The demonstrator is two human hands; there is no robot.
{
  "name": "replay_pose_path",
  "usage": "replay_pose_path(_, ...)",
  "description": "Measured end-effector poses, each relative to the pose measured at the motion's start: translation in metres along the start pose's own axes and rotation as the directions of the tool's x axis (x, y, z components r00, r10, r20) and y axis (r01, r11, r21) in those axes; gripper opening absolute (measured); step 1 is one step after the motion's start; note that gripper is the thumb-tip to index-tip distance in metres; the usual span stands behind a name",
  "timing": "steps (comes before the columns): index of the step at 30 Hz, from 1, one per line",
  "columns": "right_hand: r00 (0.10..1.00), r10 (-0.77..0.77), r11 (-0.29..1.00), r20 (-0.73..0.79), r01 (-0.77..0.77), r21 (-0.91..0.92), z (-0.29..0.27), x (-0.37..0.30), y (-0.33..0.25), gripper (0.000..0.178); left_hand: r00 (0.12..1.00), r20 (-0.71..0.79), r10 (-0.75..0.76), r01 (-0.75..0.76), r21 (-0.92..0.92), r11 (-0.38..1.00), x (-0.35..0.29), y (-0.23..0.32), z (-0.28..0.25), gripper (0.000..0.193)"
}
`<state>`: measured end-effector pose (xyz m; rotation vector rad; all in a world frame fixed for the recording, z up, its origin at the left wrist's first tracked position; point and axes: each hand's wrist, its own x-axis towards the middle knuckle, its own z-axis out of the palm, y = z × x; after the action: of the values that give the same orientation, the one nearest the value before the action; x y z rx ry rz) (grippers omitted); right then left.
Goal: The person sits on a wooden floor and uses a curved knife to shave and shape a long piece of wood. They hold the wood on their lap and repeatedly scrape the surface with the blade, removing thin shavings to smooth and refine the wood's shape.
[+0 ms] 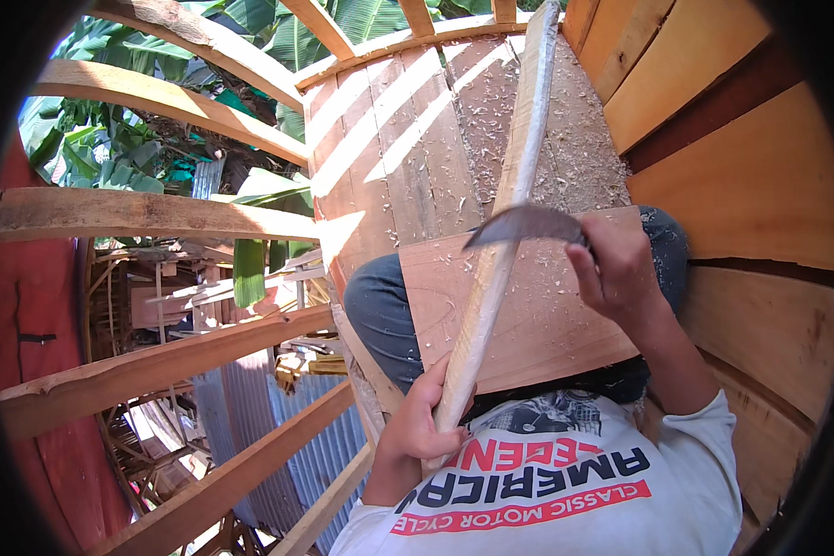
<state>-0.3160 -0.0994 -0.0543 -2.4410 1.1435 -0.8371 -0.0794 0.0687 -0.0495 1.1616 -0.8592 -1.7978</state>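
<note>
A long pale wooden pole (487, 301) slants from my chest across my lap toward the far edge of the plank floor. My left hand (428, 417) is wrapped round its near end. In my right hand (615, 264) is a sickle-like knife with a curved dark blade (526, 225); its handle is mostly hidden by my fingers. The blade crosses the pole around its middle, and I cannot tell whether its edge touches the wood. Beneath both, a thin flat wooden board (565, 320) rests on my thighs, with a few shavings on it.
Curly wood shavings (574, 153) lie over the plank floor (389, 167) ahead. On the left, wooden bars (157, 215) with wide gaps give onto banana leaves, timber and corrugated sheets (296, 435) outside. A wall of broad planks (760, 185) stands close on the right.
</note>
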Motion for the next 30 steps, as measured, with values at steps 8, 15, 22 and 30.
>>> replay_pose_path(8, 0.991, 0.130, 0.989, -0.010, -0.129, 0.079, 0.003, 0.007, 0.003, 0.024, 0.990, 0.088, -0.108, 0.106, 0.023, 0.994, -0.001, -0.007, -0.008, 0.094)
replay_pose_path(15, 0.990, -0.096, 0.988, 0.107, 0.082, 0.132, 0.003, -0.005, -0.008, 0.027, 0.989, 0.121, -0.080, 0.087, -0.057, 0.995, 0.002, -0.014, -0.012, 0.095)
replay_pose_path(22, 0.979, -0.132, 0.972, 0.156, 0.097, 0.214, 0.007, -0.033, -0.026, 0.026, 0.943, 0.327, -0.070, 0.196, -0.372, 0.907, 0.006, -0.015, -0.002, 0.042)
replay_pose_path(30, 0.974, 0.170, 0.961, 0.152, -0.198, 0.193, 0.020, -0.047, -0.021, 0.025, 0.881, 0.407, -0.240, 0.387, -0.330, 0.861, 0.010, -0.010, 0.000, 0.041)
